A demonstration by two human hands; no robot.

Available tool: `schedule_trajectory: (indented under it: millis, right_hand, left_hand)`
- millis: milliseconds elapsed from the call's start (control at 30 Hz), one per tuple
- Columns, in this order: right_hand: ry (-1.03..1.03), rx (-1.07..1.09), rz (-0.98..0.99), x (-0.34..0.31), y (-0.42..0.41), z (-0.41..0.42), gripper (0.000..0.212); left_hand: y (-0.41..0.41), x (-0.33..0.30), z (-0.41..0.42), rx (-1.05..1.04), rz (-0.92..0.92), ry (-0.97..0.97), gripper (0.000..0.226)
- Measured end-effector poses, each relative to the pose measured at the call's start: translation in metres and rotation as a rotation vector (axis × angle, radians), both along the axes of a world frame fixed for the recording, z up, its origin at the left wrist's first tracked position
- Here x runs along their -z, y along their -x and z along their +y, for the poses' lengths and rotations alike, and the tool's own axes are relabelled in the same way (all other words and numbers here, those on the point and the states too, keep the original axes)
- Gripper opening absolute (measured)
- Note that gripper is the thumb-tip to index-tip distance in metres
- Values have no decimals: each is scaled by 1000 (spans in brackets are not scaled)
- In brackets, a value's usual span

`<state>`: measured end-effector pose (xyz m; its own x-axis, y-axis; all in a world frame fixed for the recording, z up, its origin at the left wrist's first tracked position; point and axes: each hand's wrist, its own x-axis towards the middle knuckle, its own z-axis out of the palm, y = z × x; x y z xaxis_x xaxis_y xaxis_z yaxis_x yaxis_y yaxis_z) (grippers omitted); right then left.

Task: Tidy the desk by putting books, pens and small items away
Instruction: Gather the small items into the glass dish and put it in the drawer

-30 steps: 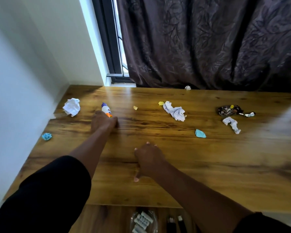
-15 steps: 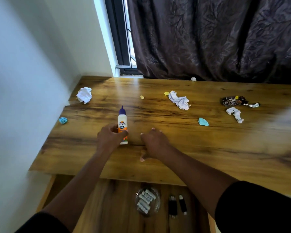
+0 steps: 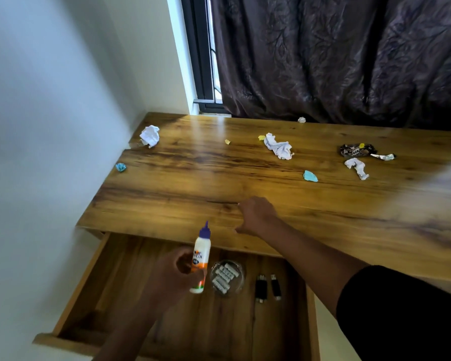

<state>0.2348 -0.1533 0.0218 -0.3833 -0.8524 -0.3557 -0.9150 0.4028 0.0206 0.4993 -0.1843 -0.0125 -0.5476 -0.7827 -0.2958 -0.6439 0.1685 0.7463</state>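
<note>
Left hand (image 3: pixel 173 276): fingers curled round the lower body of a glue bottle (image 3: pixel 200 259), white with orange label and purple nozzle, held nearly upright over the open drawer (image 3: pixel 94 287). Right hand (image 3: pixel 257 216): fingers curled, resting on the wooden surface (image 3: pixel 193 183) near its front edge, holding nothing; the two hands are apart, the right farther forward. In the drawer, just right of the left hand: a clear round dish (image 3: pixel 227 277) of white batteries; right of that, two dark lighters (image 3: pixel 267 287) side by side. On the surface beyond the right hand: a pale blue paper scrap (image 3: pixel 310 176); farther out, a crumpled white tissue (image 3: pixel 278 146) with a yellow scrap (image 3: pixel 261 137) touching its end, and a second small yellow scrap (image 3: pixel 227 141). Far right of the right hand: a dark snack wrapper (image 3: pixel 357 149), a foil scrap (image 3: pixel 385 156), another white tissue (image 3: pixel 357 167). Far left, near the wall: a crumpled white paper ball (image 3: pixel 150 135) and a blue paper wad (image 3: pixel 120 167). By the curtain (image 3: pixel 349 58): a small white scrap (image 3: pixel 301 120).
</note>
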Motion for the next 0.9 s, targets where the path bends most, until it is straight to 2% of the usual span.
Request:
schedule_trajectory:
  millis: [133, 267, 400, 667, 900]
  right_hand:
    - [57, 55, 23, 2, -13, 16, 55]
    - [72, 4, 18, 3, -18, 23, 56]
    - [49, -42, 24, 0, -19, 26, 64]
    - [39, -58, 42, 0, -18, 27, 61]
    - [42, -64, 37, 2, -16, 27, 57]
  left_hand:
    - [-25, 28, 5, 35, -122, -133, 48]
    - [-25, 46, 9, 83, -266, -81, 32]
    - [-23, 70, 2, 16, -335, -56, 28]
    - [-10, 93, -3, -67, -359, 89, 28]
    - [-8, 96, -2, -37, -345, 120, 31]
